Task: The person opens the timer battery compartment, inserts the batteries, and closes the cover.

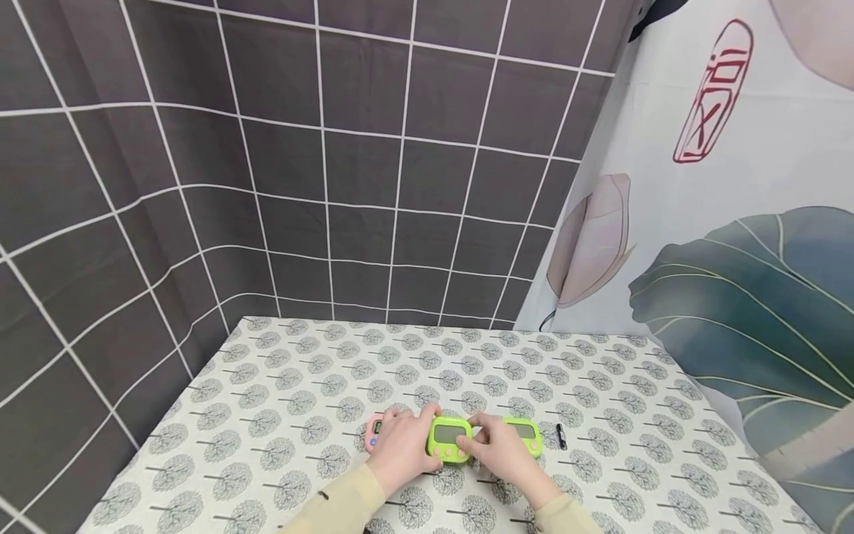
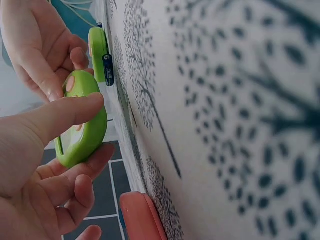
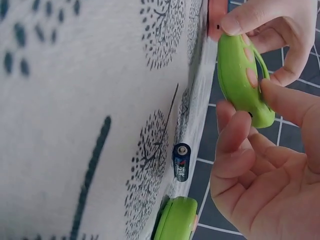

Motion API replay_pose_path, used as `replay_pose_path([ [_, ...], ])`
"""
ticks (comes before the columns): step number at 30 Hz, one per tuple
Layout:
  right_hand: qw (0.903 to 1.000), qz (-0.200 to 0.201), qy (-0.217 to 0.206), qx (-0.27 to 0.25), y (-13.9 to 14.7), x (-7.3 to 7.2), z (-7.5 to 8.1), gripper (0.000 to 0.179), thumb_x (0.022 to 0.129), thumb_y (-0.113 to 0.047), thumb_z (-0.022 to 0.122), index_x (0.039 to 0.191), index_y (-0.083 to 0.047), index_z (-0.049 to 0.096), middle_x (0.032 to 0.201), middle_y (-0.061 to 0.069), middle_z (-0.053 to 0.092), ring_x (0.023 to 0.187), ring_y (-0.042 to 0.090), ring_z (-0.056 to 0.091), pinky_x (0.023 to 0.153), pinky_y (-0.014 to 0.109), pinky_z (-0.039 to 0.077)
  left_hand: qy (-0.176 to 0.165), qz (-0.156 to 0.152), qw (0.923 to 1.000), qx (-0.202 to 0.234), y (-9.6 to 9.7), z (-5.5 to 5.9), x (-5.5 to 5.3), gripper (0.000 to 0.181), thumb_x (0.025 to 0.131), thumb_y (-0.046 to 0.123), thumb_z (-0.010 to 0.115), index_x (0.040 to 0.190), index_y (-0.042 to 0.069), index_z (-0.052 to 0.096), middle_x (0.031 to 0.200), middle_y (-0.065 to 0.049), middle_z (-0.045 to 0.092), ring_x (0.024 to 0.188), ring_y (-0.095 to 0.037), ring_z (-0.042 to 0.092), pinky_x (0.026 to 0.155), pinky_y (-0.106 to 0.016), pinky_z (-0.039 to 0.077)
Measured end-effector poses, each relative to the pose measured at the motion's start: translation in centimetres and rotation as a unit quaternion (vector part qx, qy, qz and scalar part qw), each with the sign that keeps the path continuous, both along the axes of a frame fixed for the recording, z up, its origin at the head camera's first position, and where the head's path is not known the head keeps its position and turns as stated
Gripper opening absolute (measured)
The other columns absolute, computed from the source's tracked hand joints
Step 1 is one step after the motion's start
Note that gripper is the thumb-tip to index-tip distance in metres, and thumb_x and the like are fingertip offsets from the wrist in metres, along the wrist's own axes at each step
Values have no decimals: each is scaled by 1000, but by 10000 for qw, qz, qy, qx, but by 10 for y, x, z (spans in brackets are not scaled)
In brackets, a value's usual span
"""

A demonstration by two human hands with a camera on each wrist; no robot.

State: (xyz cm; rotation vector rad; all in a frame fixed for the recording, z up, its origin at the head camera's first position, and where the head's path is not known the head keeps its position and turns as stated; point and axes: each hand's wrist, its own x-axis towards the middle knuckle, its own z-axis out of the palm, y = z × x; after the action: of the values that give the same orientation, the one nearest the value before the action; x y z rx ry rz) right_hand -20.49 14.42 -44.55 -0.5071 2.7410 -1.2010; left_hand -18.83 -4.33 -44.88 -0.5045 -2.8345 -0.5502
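- Dark grid backdrop (image 1: 360, 170) behind, tree-print table (image 1: 293, 386) below, white printed curtain (image 1: 657, 185) off right
- Held timer (image 1: 448, 439): green, up off the table between both hands, screen (image 1: 450, 432) and buttons (image 3: 251, 77) on the face turned to the wearer
- Left hand (image 1: 405, 443): narrow grip, thumb on the lower edge by the buttons, fingers behind the left end
- Right hand (image 1: 500, 449): also pinching the held timer, thumb at the front's lower right, fingers curled behind
- Doing it well, my read: let one hand bear the weight so the other can shift freely; left looks the steadier carrier
- Thumbs best on the rim; right thumb sits near a button, so a stray press seems possible
- Rounded shell looks smooth, may spin if pinched by edges only; back it with fingers, light pressure, low over the table
- Near battery (image 3: 181, 162) lies on the table by the spare timer (image 1: 525, 432), far battery (image 1: 561, 437) just right of it; both could roll, keep right knuckles high
- Pink timer (image 2: 141, 217) on the table, partly covered by the left hand in head view; keep that wrist off it
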Motion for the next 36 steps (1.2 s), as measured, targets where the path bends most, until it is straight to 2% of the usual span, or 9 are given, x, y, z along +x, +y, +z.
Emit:
replay_pose_path([
  [6,9997,-79,224,20,-2,1,3,35,81,-29,73,98,0,64,67,-3,55,55,8,47,47,21,44,104,-59,9998,158,-2,1,7,65,59,36,85,113,20,51,73,7,64,70,-9,50,87,-40,37],
  [13,9997,-55,118,-208,-2,0,6,30,80,-25,74,93,1,66,69,-2,58,60,9,51,52,21,46,-5,-6,9994,345,-3,2,13,71,60,40,84,120,18,53,75,8,66,78,-15,57,88,-41,35],
  [17,9988,55,-110,-483,-2,0,7,29,82,-22,72,94,4,66,69,-1,59,57,9,54,50,22,48,-80,-9,9987,511,-4,2,15,71,61,40,84,121,18,53,73,11,64,74,-10,54,81,-37,34],
  [21,9979,41,-155,-632,-2,1,7,29,82,-20,72,96,5,65,70,0,60,59,10,55,50,24,50,-102,-8,9971,758,-5,1,16,65,70,47,77,122,17,54,68,15,57,65,-2,47,79,-35,33],
  [24,9980,-37,-65,-635,-2,3,8,29,81,-20,73,95,3,65,71,0,60,61,10,55,51,22,50,-142,75,9952,963,-4,1,16,64,75,54,71,123,16,54,67,18,54,61,2,44,78,-35,34],
  [28,9984,-109,119,-545,-3,6,10,26,79,-22,75,91,0,65,71,-1,59,61,7,53,52,20,48,-388,305,9910,1248,-5,3,16,61,76,59,67,120,17,59,66,21,53,60,3,43,84,-44,34],
  [31,9982,-93,281,-517,-4,7,11,23,78,-20,75,87,-3,64,70,-3,58,59,5,51,52,19,48,-672,433,9855,1499,-5,5,17,54,80,59,63,114,17,63,65,21,50,57,2,42,79,-39,39],
  [35,9971,-120,570,-495,-6,11,12,20,77,-17,77,84,-5,63,68,-4,56,58,2,49,52,18,48,-857,505,9801,1718,-5,7,18,50,84,59,57,110,16,67,63,18,51,53,0,43,63,-27,40],
  [36,9966,-153,660,-461,-7,11,12,20,76,-17,77,84,-5,63,68,-5,56,57,2,49,52,18,47,-832,545,9801,1717,-5,7,18,51,85,60,56,108,16,68,64,18,52,53,1,44,66,-29,41],
])
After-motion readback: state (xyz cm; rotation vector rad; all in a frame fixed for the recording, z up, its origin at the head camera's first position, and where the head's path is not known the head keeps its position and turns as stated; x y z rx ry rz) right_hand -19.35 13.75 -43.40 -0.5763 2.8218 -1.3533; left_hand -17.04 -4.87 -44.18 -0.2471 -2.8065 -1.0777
